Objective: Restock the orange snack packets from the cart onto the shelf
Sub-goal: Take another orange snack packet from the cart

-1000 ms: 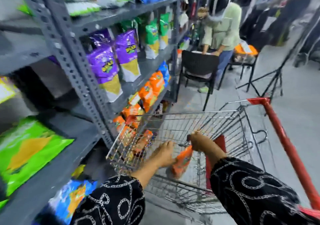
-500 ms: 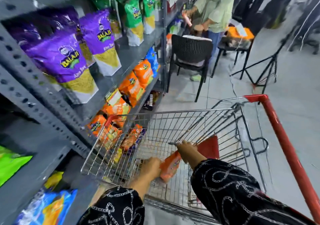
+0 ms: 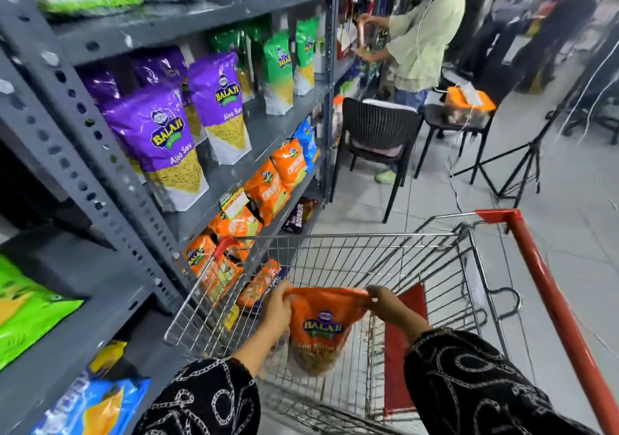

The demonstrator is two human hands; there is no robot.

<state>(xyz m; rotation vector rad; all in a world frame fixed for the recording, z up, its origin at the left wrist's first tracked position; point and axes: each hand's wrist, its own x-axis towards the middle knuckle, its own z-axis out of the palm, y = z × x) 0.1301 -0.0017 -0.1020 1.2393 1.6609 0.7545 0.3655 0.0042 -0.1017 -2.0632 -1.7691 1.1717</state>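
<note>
Since a moment ago, both hands are lifting the orange snack packet up out of the cart, so it is now hanging upright above the basket with its label facing the wearer, rather than lying low between the hands. To my eye, that is putting the pick step nearly behind them, with the carry to the shelf coming next.

Taking things from the cart's left side across: the grey shelf rack is standing just beside the cart's left rim, and the row of orange packets already stocked is sitting on a lower shelf, up and left of the cart's front corner. A few more orange packs are showing through the cart's left wire wall, though I cannot tell whether they are on the rack or in the basket. The left hand is pinching the packet's top left corner, fingers closed on the film. The right hand is gripping the top right corner the same way. Right of the cart, its red handle is bordering open floor.

The packet is probably having to clear the cart's left rim and slip under the shelf edge above the orange row; room there is looking tight.
</note>
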